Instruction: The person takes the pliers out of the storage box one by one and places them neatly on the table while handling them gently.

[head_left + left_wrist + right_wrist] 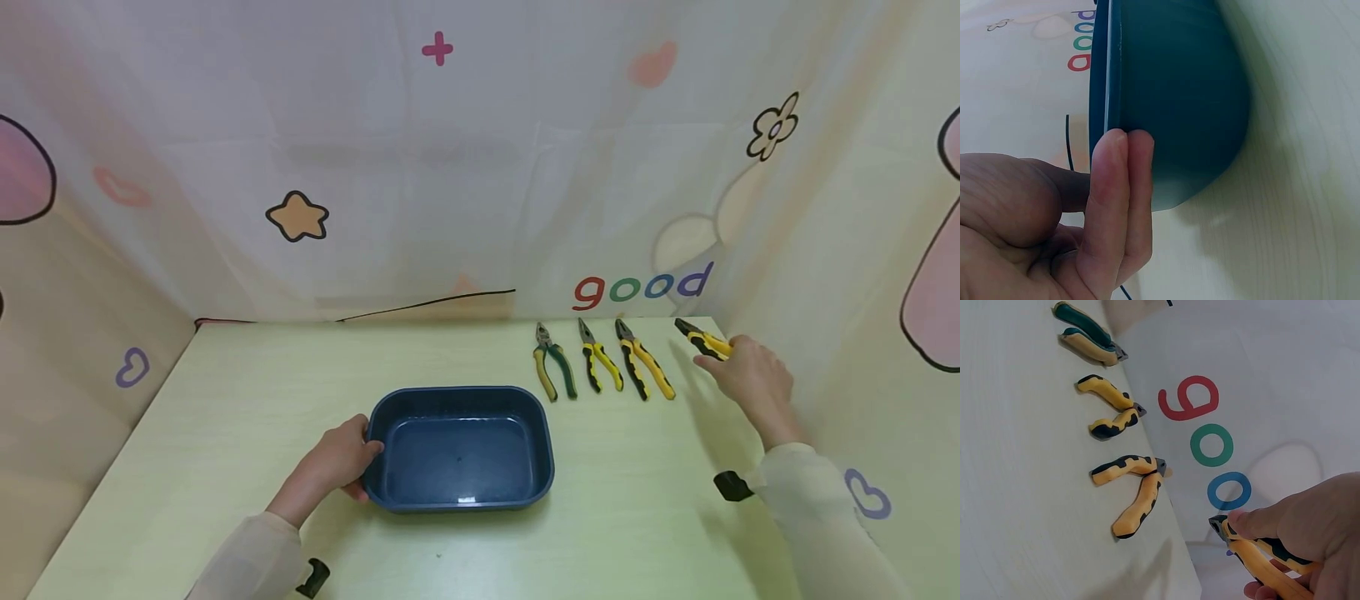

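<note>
A dark blue plastic tub (459,505) stands near the middle of the table. My left hand (339,454) grips its left rim, thumb over the edge inside and fingers along the outer wall; the left wrist view shows the fingers (1110,187) against that wall. At the far right, my right hand (753,379) holds yellow-and-black pliers (705,340), with the thumb along one handle in the right wrist view. To their left lie three more: yellow-and-black pliers (651,367), smaller long-nose pliers (600,360) and green-handled pliers (555,367), all with handles spread.
A printed white curtain (450,167) rises behind the pale table (247,400) and along both sides. The lettering "good" (641,287) is on it, just above the row of pliers. Black devices are strapped at both wrists.
</note>
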A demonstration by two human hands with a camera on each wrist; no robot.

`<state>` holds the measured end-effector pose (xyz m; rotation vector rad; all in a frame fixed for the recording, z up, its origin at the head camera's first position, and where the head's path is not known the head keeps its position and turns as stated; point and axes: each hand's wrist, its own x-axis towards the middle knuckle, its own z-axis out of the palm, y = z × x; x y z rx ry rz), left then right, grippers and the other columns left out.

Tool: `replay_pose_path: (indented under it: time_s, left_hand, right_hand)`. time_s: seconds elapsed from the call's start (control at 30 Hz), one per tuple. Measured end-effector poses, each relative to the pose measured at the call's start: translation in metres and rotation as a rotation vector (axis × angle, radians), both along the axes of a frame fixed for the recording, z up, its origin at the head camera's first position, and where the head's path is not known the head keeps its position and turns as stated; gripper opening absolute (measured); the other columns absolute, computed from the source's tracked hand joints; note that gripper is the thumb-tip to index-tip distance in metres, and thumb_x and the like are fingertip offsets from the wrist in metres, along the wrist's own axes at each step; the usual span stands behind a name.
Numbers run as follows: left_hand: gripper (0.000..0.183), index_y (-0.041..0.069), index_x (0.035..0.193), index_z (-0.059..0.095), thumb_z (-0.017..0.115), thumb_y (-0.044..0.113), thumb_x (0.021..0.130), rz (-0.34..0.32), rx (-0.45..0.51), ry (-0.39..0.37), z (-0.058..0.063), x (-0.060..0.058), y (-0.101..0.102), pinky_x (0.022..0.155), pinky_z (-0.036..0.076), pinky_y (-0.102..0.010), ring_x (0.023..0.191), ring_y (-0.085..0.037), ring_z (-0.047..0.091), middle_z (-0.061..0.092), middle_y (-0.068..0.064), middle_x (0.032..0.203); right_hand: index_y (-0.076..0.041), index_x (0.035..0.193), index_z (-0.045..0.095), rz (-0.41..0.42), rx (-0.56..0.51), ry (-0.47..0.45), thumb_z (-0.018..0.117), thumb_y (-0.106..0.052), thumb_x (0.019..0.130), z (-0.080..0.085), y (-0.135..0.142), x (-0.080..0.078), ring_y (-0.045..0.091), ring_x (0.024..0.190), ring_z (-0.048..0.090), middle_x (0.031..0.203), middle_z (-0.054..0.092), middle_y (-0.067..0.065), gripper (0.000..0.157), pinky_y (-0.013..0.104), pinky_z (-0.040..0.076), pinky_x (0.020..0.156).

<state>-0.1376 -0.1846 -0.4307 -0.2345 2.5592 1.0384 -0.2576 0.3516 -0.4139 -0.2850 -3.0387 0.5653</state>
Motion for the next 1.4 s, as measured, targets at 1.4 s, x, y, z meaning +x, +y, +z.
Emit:
replay_pose_path:
  time_s: [1.4]
  left_hand:
    - [0.017,-0.004,0.11,0.049,0.057,0.01,0.106,-0.002,0.011,0.015,-0.006,0.001,-0.002,0.052,0.056,-0.028,0.05,-0.021,0.068,0.058,-0.018,0.083]
  right_hand:
    - [0.028,0.134,0.035,0.19,-0.044,-0.203,0.065,-0.025,0.099,-0.031,0.005,-0.041,0.05,0.106,0.048,0.126,0.047,0.045,0.07,0.061,0.048,0.091]
